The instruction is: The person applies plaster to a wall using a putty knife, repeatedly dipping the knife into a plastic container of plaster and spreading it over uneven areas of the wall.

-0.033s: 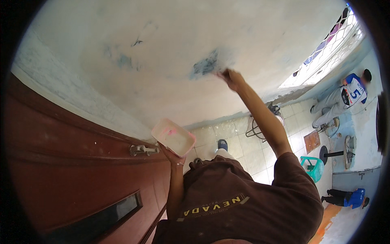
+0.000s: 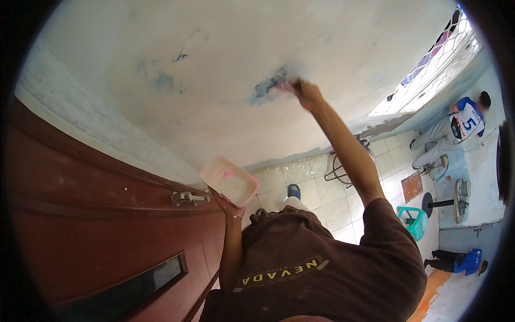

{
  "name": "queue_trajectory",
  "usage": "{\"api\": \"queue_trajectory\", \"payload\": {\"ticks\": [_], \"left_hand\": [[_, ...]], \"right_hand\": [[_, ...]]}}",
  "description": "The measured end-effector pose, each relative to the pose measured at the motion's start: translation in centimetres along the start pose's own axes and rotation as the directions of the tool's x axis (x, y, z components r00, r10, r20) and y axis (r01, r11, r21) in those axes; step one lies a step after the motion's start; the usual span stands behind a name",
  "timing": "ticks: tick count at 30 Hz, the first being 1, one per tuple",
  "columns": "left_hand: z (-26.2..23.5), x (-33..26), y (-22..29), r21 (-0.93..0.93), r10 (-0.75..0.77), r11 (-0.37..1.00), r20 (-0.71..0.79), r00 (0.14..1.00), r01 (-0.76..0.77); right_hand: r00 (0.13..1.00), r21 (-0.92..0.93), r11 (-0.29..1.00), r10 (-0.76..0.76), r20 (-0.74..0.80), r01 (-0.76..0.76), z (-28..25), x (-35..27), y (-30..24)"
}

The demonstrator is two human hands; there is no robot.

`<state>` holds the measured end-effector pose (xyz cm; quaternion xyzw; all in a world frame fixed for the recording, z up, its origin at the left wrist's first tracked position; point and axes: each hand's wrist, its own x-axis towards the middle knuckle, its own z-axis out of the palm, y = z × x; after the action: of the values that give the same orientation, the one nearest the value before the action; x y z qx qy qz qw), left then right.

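Note:
My left hand holds a shallow pinkish-white plastic tub from its near side, beside the brown door. Pale paste lies in the tub, with a bright pink smear toward its far left. My right hand is raised to the pale wall with its fingers closed. A blurred pinkish thing reaches from those fingers across a dark blue-grey patch on the wall. Its kind cannot be made out.
The brown door with a metal handle stands close on my left. A barred window is at upper right. Tiled floor holds a green plastic stool and a metal-framed object. Two people are farther right.
My right hand has shifted slightly up, and the blurred thing in it now covers part of the dark patch. The left hand and tub stay nearly where they were.

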<state>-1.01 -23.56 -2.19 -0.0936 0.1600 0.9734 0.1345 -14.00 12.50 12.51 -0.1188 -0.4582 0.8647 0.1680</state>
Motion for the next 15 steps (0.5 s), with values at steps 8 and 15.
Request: {"api": "queue_trajectory", "payload": {"ticks": [8, 15], "left_hand": [[-2.8, 1.1, -1.4, -0.009, -0.042, 0.999, -0.008, 0.999, 0.042], [-2.3, 1.0, -1.7, -0.083, -0.051, 0.995, 0.025, 0.998, 0.053]], "right_hand": [[0.959, 0.054, 0.977, -0.215, 0.184, 0.208, 13.6, -9.2, -9.0], [0.821, -0.768, 0.591, -0.548, -0.159, 0.246, -1.5, -11.0, 4.5]]}}
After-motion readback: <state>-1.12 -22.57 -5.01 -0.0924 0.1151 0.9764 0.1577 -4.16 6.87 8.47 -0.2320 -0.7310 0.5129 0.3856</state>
